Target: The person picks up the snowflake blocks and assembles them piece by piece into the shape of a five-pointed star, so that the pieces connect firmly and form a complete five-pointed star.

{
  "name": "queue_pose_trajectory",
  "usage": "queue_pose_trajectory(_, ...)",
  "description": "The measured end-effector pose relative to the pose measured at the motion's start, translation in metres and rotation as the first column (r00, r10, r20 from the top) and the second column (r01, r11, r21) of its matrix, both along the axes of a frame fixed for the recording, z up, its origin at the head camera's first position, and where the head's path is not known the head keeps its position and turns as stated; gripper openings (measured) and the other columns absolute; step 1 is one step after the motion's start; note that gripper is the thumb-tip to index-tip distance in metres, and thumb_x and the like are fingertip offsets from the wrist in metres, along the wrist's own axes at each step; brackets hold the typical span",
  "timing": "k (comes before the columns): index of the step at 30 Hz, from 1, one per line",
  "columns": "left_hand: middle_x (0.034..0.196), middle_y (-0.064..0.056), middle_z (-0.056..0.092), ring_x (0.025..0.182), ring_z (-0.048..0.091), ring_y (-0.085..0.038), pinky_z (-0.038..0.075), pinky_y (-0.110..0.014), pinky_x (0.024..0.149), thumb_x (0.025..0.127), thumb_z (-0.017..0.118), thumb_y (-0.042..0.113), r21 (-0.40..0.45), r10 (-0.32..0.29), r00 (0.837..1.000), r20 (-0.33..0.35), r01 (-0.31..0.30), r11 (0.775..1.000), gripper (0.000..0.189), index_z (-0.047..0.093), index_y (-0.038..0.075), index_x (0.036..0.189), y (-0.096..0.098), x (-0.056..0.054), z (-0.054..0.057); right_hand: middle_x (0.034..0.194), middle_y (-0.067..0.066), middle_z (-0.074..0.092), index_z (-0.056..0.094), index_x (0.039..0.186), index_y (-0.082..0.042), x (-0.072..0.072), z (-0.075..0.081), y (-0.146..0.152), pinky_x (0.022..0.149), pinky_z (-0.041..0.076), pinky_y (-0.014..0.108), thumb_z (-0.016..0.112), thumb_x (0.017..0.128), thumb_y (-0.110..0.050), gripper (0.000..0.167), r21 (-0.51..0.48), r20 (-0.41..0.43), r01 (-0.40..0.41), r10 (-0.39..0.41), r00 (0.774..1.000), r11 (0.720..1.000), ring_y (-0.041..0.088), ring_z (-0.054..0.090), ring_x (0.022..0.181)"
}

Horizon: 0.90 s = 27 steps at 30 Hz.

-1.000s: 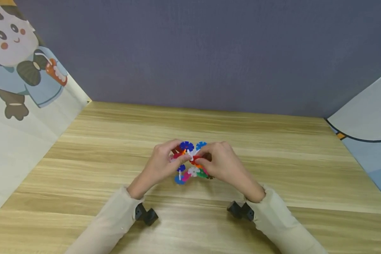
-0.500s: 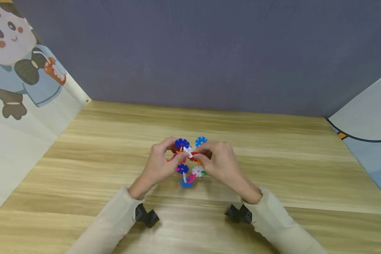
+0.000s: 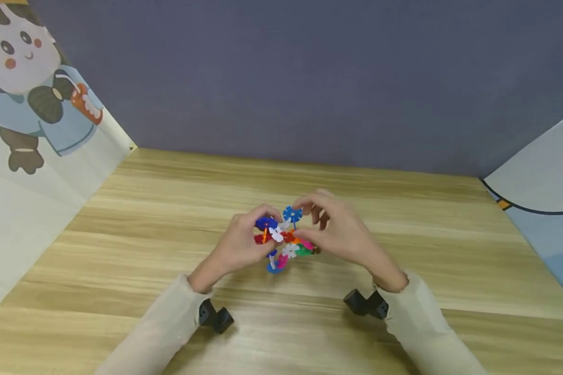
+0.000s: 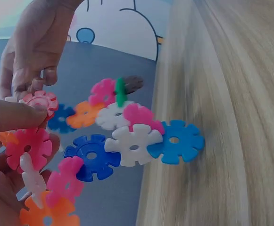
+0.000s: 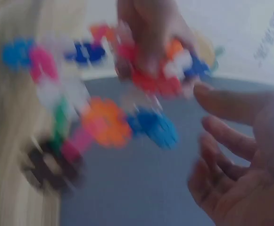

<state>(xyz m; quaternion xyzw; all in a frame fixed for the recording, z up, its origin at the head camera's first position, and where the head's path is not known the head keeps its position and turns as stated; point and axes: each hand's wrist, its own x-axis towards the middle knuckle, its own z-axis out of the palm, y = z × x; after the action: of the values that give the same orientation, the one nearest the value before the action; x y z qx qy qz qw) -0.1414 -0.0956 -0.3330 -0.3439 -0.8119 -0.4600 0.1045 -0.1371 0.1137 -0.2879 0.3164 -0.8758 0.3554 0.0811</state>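
Observation:
A chain of interlocking notched plastic discs (image 4: 133, 145) hangs from my left hand (image 3: 241, 242). Its thumb pinches a red disc (image 4: 27, 147) section against the fingers. White, pink, orange, green and dark blue discs join it, with a light blue disc (image 4: 175, 141) at the low end over the wooden table. My right hand (image 3: 342, 229) is just right of the chain, fingers spread and loosely bent. In the right wrist view it holds nothing, its thumb close to the left fingertips. A brown disc (image 5: 49, 165) sticks out at one end; that view is blurred.
The wooden table (image 3: 169, 198) spreads beneath both hands. A dark grey-blue panel (image 3: 300, 83) stands along its back edge. Printed cartoon panels flank it, the left one showing a figure (image 3: 56, 104). Black wrist cameras (image 3: 216, 316) sit at both cuffs.
The right hand has let go of the pieces and drawn back to the right, its fingers parting. The left hand keeps hold, and the assembled discs have turned slightly.

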Motion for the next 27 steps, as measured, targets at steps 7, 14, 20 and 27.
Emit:
queue_pose_trajectory(7, 0.094, -0.011, 0.068, 0.082, 0.068, -0.019, 0.057, -0.026, 0.074, 0.073, 0.070, -0.009, -0.027, -0.055, 0.998, -0.010, 0.054, 0.998, 0.032, 0.055, 0.003, 0.098, -0.001, -0.002, 0.002, 0.140, 0.014, 0.045, 0.036, 0.142, -0.005, -0.020, -0.011, 0.012, 0.098, 0.045, 0.050, 0.079, 0.077, -0.010, 0.078, 0.045, 0.247, -0.159, 0.143, 0.958, 0.986, 0.031, 0.048, 0.122)
queue_pose_trajectory(14, 0.088, -0.011, 0.069, 0.074, 0.065, -0.015, 0.056, -0.025, 0.065, 0.073, 0.067, -0.009, -0.019, -0.088, 0.996, 0.001, 0.088, 0.996, 0.030, 0.055, 0.002, 0.098, 0.000, -0.004, 0.003, 0.109, 0.009, 0.064, 0.058, 0.118, -0.003, -0.032, -0.018, 0.013, 0.091, 0.053, 0.042, 0.074, 0.080, -0.006, 0.041, -0.110, 0.379, -0.321, 0.339, 0.861, 0.941, 0.018, 0.061, 0.096)
queue_pose_trajectory(20, 0.083, -0.008, 0.068, 0.068, 0.061, -0.010, 0.055, -0.028, 0.060, 0.075, 0.067, -0.007, -0.029, -0.070, 0.997, 0.016, 0.070, 0.997, 0.027, 0.055, 0.002, 0.098, 0.001, -0.006, 0.005, 0.094, 0.008, 0.063, 0.063, 0.103, -0.002, -0.038, -0.015, 0.019, 0.074, 0.056, 0.033, 0.073, 0.082, -0.005, 0.024, -0.169, 0.400, -0.306, 0.349, 0.847, 0.937, 0.013, 0.058, 0.076)
queue_pose_trajectory(27, 0.083, -0.010, 0.067, 0.065, 0.057, -0.009, 0.055, -0.027, 0.057, 0.076, 0.065, -0.007, -0.035, -0.027, 0.997, 0.073, 0.029, 0.999, 0.025, 0.056, 0.002, 0.098, 0.001, -0.007, 0.007, 0.095, 0.009, 0.063, 0.063, 0.103, -0.003, -0.040, -0.008, 0.026, 0.069, 0.056, 0.027, 0.072, 0.083, -0.007, 0.023, -0.158, 0.414, -0.294, 0.334, 0.847, 0.943, 0.015, 0.057, 0.074)
